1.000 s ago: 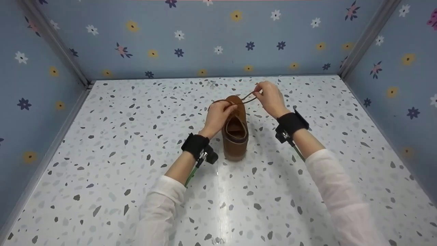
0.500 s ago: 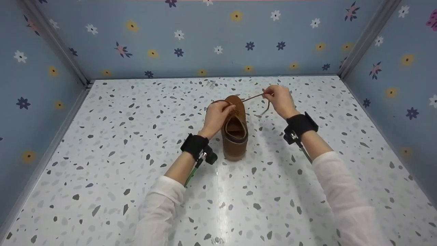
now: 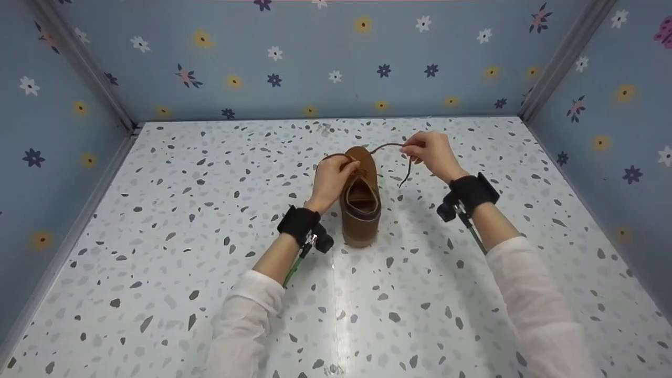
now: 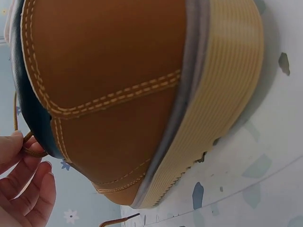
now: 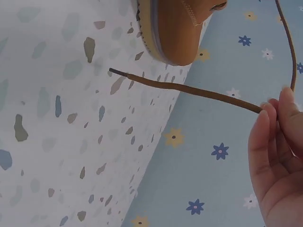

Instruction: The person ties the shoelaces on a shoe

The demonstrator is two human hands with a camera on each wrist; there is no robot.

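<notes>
A brown leather shoe [image 3: 362, 223] stands upright with its toe pointing away; the left wrist view shows its stitched side and ribbed tan sole [image 4: 222, 85] close up. Over the lacing area, my left hand [image 3: 331, 181] pinches a brown shoelace [image 4: 33, 152] between thumb and fingertips. To the right of the toe, my right hand [image 3: 433, 155] pinches the other length of shoelace [image 5: 194, 91]. That lace curves slackly from the shoe to the fingers, and its dark-tipped free end hangs below them.
The shoe rests on a white speckled tabletop [image 3: 184, 236]. Blue flower-patterned panels [image 3: 315, 52] enclose the back and both sides. A black camera strap [image 3: 472, 191] circles each wrist.
My right hand has moved right, drawing the lace out; its doubled loop became a single strand with a hanging end, taut half a second ago and slack now. My left hand stays nearly still.
</notes>
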